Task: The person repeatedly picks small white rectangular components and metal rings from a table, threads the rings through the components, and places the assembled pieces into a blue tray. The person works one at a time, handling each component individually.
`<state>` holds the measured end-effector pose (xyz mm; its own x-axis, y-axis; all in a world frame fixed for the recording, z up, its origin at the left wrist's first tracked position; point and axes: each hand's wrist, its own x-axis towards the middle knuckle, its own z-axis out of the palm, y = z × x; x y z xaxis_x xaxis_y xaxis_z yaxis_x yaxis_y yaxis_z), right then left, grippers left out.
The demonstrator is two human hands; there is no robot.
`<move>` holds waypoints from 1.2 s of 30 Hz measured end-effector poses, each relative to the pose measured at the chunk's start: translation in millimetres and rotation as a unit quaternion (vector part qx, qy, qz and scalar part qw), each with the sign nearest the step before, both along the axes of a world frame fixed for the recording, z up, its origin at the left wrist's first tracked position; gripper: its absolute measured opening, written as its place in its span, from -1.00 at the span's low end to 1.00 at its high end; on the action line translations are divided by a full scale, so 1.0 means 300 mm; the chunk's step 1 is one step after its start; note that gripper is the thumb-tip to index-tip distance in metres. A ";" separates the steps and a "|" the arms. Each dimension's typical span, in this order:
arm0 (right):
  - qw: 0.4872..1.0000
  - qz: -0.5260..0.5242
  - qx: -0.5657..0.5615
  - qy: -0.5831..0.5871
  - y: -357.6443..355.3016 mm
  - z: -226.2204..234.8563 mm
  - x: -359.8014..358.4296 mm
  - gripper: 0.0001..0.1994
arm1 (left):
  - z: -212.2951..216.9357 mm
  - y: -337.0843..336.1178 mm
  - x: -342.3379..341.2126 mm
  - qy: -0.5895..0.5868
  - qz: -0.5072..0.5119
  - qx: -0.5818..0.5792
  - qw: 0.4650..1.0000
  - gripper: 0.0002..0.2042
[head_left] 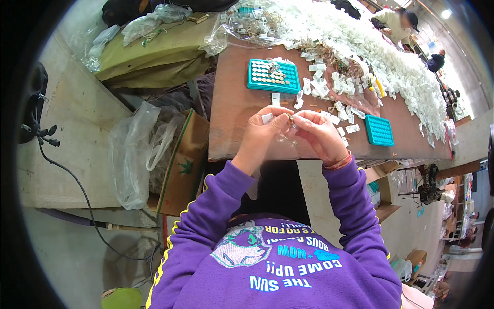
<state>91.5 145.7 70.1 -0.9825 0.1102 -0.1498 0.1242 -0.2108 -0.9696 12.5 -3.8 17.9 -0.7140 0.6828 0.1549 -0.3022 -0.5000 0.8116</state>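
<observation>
Both hands meet above the table's (231,118) near edge. The left hand (262,131) and right hand (319,134) pinch a small clear bag (284,138) between curled fingertips, perhaps with a tiny metal piece (291,120). A teal tray (272,76) lies beyond.
</observation>
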 end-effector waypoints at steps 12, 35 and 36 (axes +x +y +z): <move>0.841 -0.076 0.458 0.277 -0.037 0.067 0.021 -0.90 | 0.022 -0.035 0.014 -0.157 -0.138 0.042 0.977 -0.80; 0.942 -0.081 0.285 0.160 -0.046 0.063 0.060 -0.78 | 0.045 -0.035 0.036 -0.177 -0.141 0.088 0.970 -0.82; 0.946 -0.113 0.263 0.150 -0.060 0.063 0.065 -0.79 | 0.047 -0.036 0.034 -0.157 -0.107 0.070 0.979 -0.83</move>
<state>111.1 127.8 89.1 -0.9147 0.3046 0.2655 -0.1635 0.3217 -0.9326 22.8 -14.6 31.9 -0.5846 0.8096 0.0532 -0.6356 -0.4977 0.5901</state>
